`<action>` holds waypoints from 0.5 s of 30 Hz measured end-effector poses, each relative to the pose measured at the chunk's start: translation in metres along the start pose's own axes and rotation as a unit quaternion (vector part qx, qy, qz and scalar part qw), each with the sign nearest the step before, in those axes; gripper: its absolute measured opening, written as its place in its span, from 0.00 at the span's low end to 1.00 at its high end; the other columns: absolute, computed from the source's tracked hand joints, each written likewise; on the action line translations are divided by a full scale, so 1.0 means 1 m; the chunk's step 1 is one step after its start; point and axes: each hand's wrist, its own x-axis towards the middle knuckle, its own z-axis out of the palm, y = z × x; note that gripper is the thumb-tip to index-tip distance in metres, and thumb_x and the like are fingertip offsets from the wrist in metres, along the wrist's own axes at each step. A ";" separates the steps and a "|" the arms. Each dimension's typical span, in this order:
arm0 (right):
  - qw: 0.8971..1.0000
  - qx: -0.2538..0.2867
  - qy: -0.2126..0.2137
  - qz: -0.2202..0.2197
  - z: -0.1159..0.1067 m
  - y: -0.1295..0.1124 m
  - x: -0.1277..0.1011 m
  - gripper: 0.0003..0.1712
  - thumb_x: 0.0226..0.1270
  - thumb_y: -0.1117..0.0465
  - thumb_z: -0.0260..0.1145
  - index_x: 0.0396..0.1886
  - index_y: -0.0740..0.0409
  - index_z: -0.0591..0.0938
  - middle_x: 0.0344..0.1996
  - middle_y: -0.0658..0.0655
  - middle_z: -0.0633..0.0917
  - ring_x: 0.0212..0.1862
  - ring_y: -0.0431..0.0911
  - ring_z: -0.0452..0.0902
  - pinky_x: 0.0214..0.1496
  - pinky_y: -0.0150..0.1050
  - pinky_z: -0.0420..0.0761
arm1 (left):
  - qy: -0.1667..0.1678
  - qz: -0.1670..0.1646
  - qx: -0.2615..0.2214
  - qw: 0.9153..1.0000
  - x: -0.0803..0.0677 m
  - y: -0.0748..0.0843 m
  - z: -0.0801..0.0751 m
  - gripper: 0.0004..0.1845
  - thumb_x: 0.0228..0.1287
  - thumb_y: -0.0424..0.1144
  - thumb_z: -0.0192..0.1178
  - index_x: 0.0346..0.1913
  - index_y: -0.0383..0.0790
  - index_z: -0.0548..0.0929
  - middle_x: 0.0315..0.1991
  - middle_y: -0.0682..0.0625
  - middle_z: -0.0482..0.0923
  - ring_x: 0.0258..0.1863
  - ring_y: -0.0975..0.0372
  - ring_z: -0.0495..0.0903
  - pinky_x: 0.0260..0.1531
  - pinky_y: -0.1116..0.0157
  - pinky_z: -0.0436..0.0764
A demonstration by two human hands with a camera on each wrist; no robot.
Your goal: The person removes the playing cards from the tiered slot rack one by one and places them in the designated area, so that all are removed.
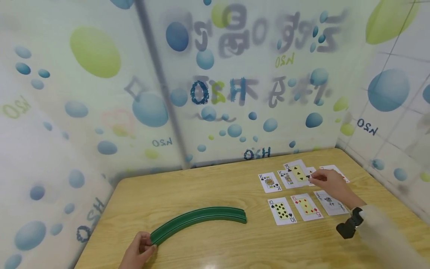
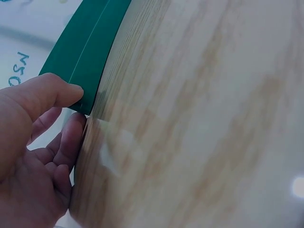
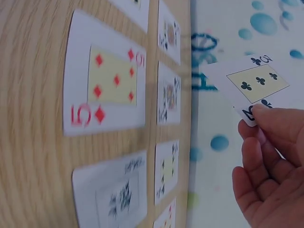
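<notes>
A light wood-grain table (image 1: 201,186) stands in a corner of translucent white sheeting printed with blue and green bubbles (image 1: 100,93), with a person's two hands at work on its surface. Largest of the objects on it is a long, curved green plastic card rack (image 1: 201,217), lying flat near the table's front left; the left hand (image 1: 137,251) grips its near end at the table edge, thumb (image 2: 57,92) pressed on top and fingers curled beneath, as the left wrist view shows. Well apart, at the far right, white playing cards lie face up in two rows: in the near row a ten of spades (image 1: 282,211), a five of diamonds (image 1: 307,206) just beside it, and a court card (image 1: 330,202) partly under the sleeved right forearm; in the far row a king of spades (image 1: 270,182) and a three of clubs (image 1: 296,172) overlapping another court card. Above the far row, the right hand (image 1: 330,183) pinches a lifted club card (image 3: 259,83) between thumb and fingertips, clear of the table, its remaining fingers loosely curled.
</notes>
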 end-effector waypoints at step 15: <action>0.995 -0.049 0.038 0.081 -0.045 0.085 -0.032 0.28 0.66 0.51 0.60 0.43 0.78 0.76 0.35 0.70 0.79 0.33 0.52 0.75 0.29 0.43 0.75 | 0.001 -0.005 0.004 1.000 0.002 -0.005 0.002 0.16 0.57 0.28 0.60 0.46 0.32 0.67 0.37 0.45 0.71 0.35 0.56 0.71 0.33 0.63 0.73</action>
